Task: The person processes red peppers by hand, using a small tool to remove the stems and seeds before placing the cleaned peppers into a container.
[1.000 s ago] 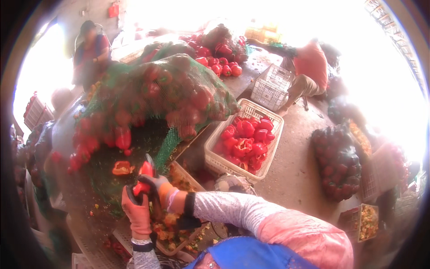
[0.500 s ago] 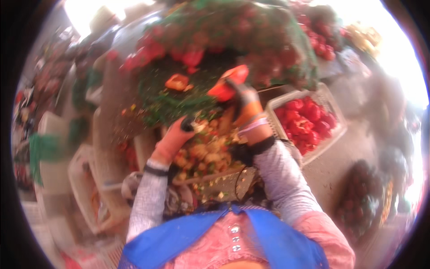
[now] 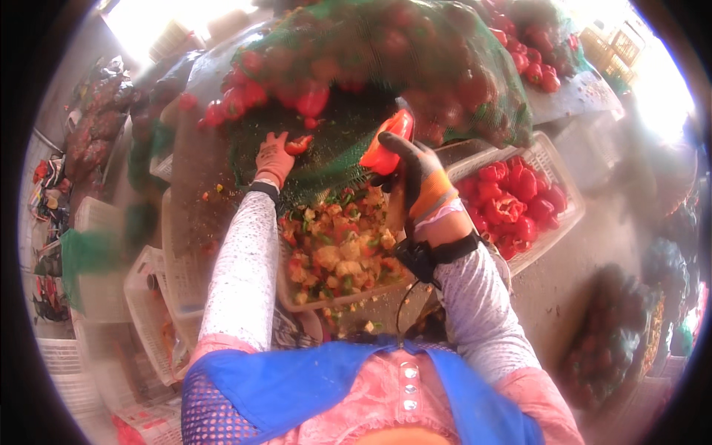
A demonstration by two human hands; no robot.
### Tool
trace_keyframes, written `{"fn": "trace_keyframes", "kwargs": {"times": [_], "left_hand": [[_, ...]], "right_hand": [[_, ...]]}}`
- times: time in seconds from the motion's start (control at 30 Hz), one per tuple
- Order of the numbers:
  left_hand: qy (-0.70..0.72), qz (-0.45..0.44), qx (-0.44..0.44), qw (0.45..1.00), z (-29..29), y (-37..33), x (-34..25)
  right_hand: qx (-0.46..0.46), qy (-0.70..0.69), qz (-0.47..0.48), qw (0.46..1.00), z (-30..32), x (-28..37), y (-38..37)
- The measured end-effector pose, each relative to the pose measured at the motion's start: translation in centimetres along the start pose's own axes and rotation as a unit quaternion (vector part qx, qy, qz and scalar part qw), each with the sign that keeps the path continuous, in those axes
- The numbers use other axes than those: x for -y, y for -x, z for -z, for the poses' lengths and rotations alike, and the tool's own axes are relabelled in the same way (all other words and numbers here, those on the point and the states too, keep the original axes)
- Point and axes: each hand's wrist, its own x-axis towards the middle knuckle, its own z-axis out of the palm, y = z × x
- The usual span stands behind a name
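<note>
My right hand (image 3: 423, 174), in a grey and orange glove, grips a red bell pepper (image 3: 389, 142) above the far edge of a bin of trimmings. Part of the pepper is behind the fingers. My left hand (image 3: 275, 157), in a salmon-coloured glove, reaches out to the dark green netting (image 3: 334, 133), fingers extended. Right beside its fingers lies a cut piece of red pepper (image 3: 300, 144); contact is hard to make out. Between my forearms sits the bin (image 3: 345, 298), holding pale pepper cores and green bits (image 3: 348, 248).
A white crate (image 3: 564, 215) of red bell peppers (image 3: 512, 200) stands at the right. A large green mesh sack (image 3: 452, 81) of peppers spreads across the far side. White crates (image 3: 148, 289) line the left, and a dark filled net sack (image 3: 604, 326) lies at the lower right.
My left hand has moved forward and left, from above the trimmings bin to beside the cut pepper piece. My right hand still holds the bell pepper, now tilted more upright.
</note>
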Motion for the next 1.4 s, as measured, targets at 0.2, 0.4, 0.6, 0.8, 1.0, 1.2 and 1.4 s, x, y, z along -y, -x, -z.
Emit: {"fn": "trace_keyframes", "kwargs": {"times": [0.2, 0.4, 0.6, 0.8, 1.0, 1.2, 1.4], "left_hand": [[0.690, 0.119, -0.110, 0.706, -1.0, 1.9, 4.0], [0.755, 0.053, -0.025, 0.653, 6.3, 4.5, -7.8], [0.782, 0.003, 0.258, 0.567, 6.5, 5.7, -26.1], [0.592, -0.112, 0.003, 0.798, 7.0, 3.5, -30.6], [0.260, 0.198, -0.127, 0.937, 4.0, -8.6, -13.7], [0.069, 0.063, 0.005, 0.996, -4.0, -14.5, -8.0], [0.256, 0.055, -0.024, 0.965, -7.9, -15.7, -5.9]], "right_hand": [[-0.164, 0.317, 0.183, 0.916, 5.0, 6.4, 1.9], [-0.482, 0.597, 0.155, 0.622, 13.5, 10.8, 4.6], [-0.453, 0.445, 0.403, 0.659, 9.4, 9.3, 3.0], [-0.399, 0.425, 0.411, 0.701, 9.1, 7.9, 3.1], [-0.312, 0.388, 0.422, 0.757, 8.0, 6.4, 1.8], [-0.340, 0.490, 0.464, 0.656, 7.1, 6.2, 1.6], [-0.338, 0.514, 0.352, 0.706, 5.1, 5.9, 1.5]]}}
